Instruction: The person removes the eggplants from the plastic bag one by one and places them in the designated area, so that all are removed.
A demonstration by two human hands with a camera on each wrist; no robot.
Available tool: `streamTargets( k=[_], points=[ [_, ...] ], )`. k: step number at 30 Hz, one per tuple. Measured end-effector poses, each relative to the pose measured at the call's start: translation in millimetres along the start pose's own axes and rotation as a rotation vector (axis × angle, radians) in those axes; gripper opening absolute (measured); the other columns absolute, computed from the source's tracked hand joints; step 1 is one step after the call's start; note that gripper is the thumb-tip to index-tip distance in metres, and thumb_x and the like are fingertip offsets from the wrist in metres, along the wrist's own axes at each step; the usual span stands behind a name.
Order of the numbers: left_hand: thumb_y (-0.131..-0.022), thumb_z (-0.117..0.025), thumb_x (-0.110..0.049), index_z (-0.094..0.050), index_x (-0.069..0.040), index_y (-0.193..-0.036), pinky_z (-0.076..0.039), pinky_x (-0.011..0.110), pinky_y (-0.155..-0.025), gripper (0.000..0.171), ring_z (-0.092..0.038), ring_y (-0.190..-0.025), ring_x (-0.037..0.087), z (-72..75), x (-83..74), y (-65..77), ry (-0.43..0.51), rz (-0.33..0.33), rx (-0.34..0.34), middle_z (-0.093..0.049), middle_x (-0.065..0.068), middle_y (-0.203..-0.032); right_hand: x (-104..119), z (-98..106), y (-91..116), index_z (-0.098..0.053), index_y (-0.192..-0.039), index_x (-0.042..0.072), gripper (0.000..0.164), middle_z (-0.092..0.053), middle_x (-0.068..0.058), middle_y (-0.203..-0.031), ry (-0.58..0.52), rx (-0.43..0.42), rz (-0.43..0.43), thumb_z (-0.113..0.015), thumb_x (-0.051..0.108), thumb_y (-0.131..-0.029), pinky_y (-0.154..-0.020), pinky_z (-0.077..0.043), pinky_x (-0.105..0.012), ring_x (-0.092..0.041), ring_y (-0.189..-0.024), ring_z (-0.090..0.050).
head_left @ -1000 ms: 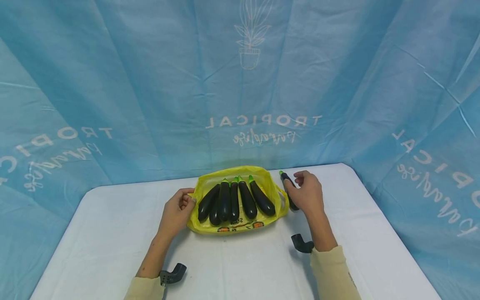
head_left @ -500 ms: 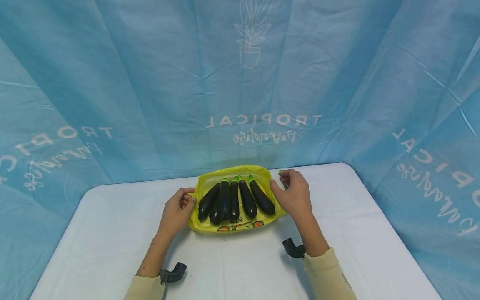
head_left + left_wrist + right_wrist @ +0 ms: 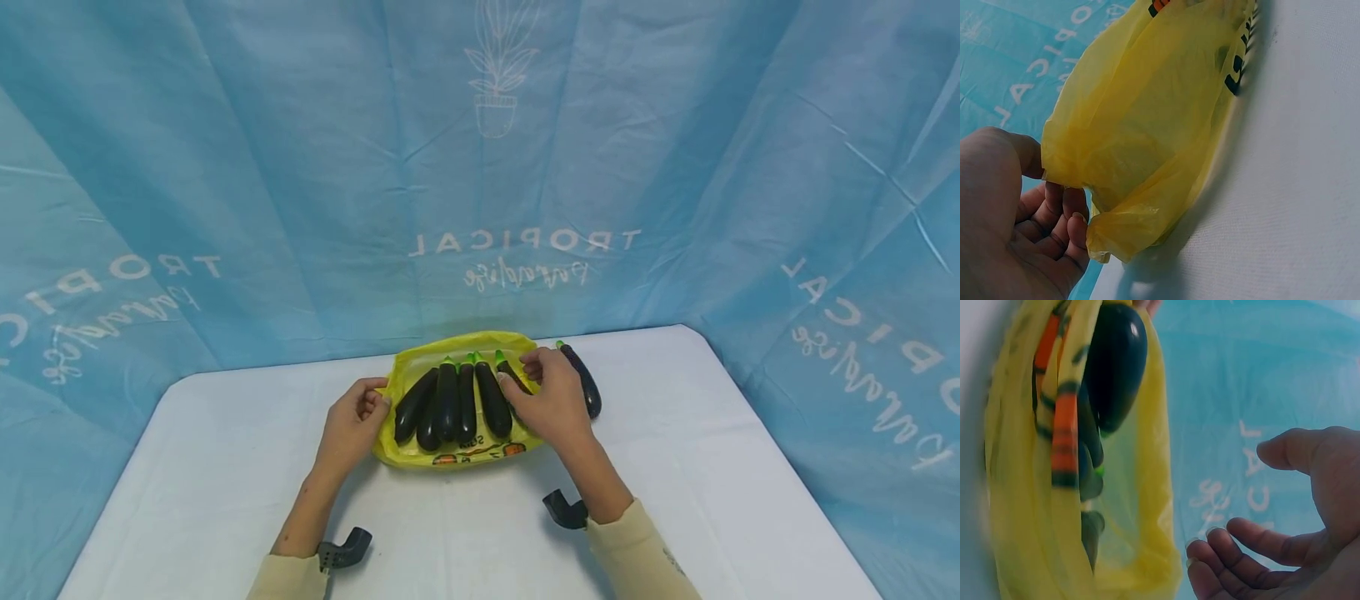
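A yellow plastic bag lies with its mouth spread wide, several dark eggplants with green stems side by side in it. My left hand pinches the bag's left edge; in the left wrist view that hand has its fingers bent at the yellow film. Above the bag's right side, my right hand partly covers the rightmost eggplant inside. In the right wrist view the right hand has thumb and fingers apart, nothing between them. Another eggplant rests outside, to the right of this hand.
The white-covered table meets a blue printed curtain just behind the bag, and more curtain hangs on both sides. Dark camera mounts stick out from both wrists, low over the cloth.
My right hand has moved left, from over the eggplant outside to over the bag's right side. That eggplant stays on the table, now uncovered. My left hand keeps its place at the bag's edge.
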State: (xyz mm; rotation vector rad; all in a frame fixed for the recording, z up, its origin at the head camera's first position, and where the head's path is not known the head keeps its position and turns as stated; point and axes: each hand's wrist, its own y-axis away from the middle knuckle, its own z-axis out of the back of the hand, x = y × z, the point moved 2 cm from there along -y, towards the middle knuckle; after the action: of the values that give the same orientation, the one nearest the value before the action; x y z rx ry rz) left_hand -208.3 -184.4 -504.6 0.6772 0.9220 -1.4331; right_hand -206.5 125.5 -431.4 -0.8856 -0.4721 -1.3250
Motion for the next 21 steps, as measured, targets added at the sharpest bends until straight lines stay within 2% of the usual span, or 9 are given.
streamTargets(
  k=[6,12,17,21],
  points=[
    [-0.104,-0.064,-0.012,-0.065,-0.006,-0.133,-0.047,0.020,-0.069,0.030,-0.057,-0.084,0.022,-1.2,0.2,-0.5,-0.003,-0.003,-0.001,-0.061,0.009,-0.099,12.0,-19.8,6.5,-0.067,-0.122,0.005,0.043,-0.065,-0.012,-0.113,0.006,0.072,0.021,-0.079,0.035,-0.094,-0.089,-0.056,-0.046,-0.030,-0.101,-0.065],
    [-0.104,-0.063,-0.012,-0.065,-0.005,-0.133,-0.048,0.020,-0.069,0.030,-0.057,-0.084,0.022,-1.7,1.4,-0.9,-0.004,-0.005,0.005,-0.062,0.009,-0.099,21.6,-50.8,12.1,-0.065,-0.125,0.004,0.047,-0.059,-0.009,-0.112,0.033,0.170,0.049,-0.078,0.038,-0.095,-0.084,-0.053,-0.042,-0.025,-0.096,-0.059],
    [-0.104,-0.063,-0.012,-0.065,-0.005,-0.133,-0.048,0.020,-0.069,0.030,-0.057,-0.085,0.022,-1.5,2.0,-0.8,-0.012,0.004,-0.001,-0.062,0.009,-0.099,30.4,-74.4,12.3,-0.060,-0.134,0.002,0.060,-0.057,-0.015,-0.126,0.070,0.224,0.015,-0.076,0.044,-0.095,-0.093,-0.055,-0.047,-0.028,-0.108,-0.062],
    [-0.104,-0.063,-0.012,-0.065,-0.005,-0.133,-0.048,0.020,-0.068,0.030,-0.058,-0.084,0.022,-1.0,2.6,-0.4,-0.005,0.005,-0.001,-0.062,0.009,-0.099,39.0,-87.8,10.2,-0.056,-0.140,0.003,0.069,-0.054,-0.019,-0.134,0.166,0.246,-0.012,-0.076,0.050,-0.094,-0.097,-0.056,-0.047,-0.033,-0.114,-0.063]
  ],
)
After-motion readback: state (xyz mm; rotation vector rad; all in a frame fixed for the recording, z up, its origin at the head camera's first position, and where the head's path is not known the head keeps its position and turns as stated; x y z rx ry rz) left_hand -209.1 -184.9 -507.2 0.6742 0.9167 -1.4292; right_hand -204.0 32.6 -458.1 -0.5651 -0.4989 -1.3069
